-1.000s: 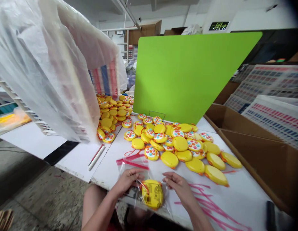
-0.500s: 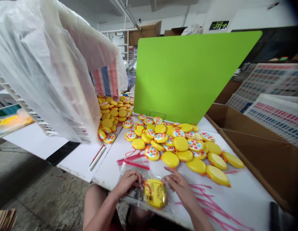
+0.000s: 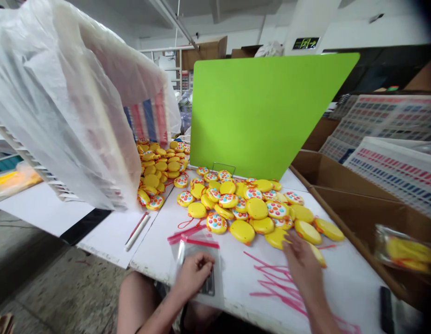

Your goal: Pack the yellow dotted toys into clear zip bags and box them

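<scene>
My left hand has its fingers curled closed on a clear zip bag with a pink top strip. Dark printing or a dark flat object shows through the bag, partly hidden by the hand. Slightly smeared by motion, my right hand is at the front right edge of a pile of yellow oval toys. Its fingers are loosely apart, with the tips beside one yellow toy. Some toys show white faces with coloured dots, and a few have red loops. A bagged yellow toy appears blurred over the carton.
Pink strips lie on the white table at right. An open cardboard carton stands along the right edge. A green board rises behind the pile. A plastic-draped crate with more toys and two pens are at left.
The bagged yellow toy has gone from between my hands; one now shows over the carton. My right hand has moved right to the pile, while my left stays over the zip bag.
</scene>
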Demonstrator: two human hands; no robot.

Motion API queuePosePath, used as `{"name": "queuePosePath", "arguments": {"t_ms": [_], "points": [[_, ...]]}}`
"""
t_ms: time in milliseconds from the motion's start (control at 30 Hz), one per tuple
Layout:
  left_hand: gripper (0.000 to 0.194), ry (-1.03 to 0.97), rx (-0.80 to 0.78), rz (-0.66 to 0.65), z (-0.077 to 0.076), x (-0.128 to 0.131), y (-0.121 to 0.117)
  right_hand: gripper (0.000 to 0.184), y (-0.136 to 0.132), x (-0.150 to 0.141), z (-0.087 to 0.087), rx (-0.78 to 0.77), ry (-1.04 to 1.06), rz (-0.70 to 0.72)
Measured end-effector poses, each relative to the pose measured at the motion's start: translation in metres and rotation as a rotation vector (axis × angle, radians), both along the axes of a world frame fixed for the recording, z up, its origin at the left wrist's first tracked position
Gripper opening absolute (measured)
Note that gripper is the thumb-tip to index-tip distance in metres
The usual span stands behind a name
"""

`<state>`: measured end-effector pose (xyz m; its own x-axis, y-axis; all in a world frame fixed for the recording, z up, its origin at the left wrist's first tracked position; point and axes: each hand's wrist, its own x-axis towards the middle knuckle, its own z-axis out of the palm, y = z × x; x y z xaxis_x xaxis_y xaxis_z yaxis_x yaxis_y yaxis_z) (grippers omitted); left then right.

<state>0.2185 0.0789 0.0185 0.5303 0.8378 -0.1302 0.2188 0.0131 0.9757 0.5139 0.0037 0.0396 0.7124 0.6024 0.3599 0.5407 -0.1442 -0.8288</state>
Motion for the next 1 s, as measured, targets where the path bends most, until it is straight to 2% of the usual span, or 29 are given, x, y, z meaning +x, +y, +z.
{"name": "queuePosePath", "arguments": {"t_ms": [67,167,233,300,433,567,633,700,800,900,1000], "points": [[0.019,0.089,0.187,-0.005,0.007,0.0,0.001,0.048,0.022,-0.014,-0.016,-0.105,-0.089,0.131],[0.022,0.294,0.516,-0.003,0.017,-0.005,0.009,0.047,0.051,-0.032,-0.032,-0.179,-0.218,0.264],[0.023,0.489,0.657,-0.002,0.017,-0.008,0.016,0.046,0.064,-0.044,-0.039,-0.219,-0.303,0.326],[0.019,0.671,0.73,0.005,0.012,-0.008,0.022,0.045,0.071,-0.056,-0.043,-0.261,-0.37,0.354],[0.012,0.799,0.772,0.04,-0.004,-0.003,0.029,0.036,0.067,-0.069,-0.044,-0.303,-0.468,0.407],[0.011,0.831,0.796,0.058,-0.011,0.001,0.03,0.028,0.049,-0.057,-0.042,-0.287,-0.516,0.534],[0.01,0.832,0.809,0.059,-0.012,0.002,0.029,0.033,0.039,-0.049,-0.043,-0.271,-0.522,0.503],[0.01,0.817,0.823,0.052,-0.013,0.001,0.027,0.043,0.029,-0.044,-0.046,-0.282,-0.53,0.369],[0.013,0.768,0.845,0.028,-0.013,-0.001,0.022,0.06,0.017,-0.047,-0.052,-0.428,-0.543,0.19],[0.015,0.727,0.853,0.005,-0.013,-0.003,0.019,0.059,0.012,-0.058,-0.052,-0.506,-0.475,0.233],[0.008,0.697,0.852,-0.015,-0.014,-0.004,0.019,0.058,0.016,-0.068,-0.046,-0.412,-0.354,0.326]]}}
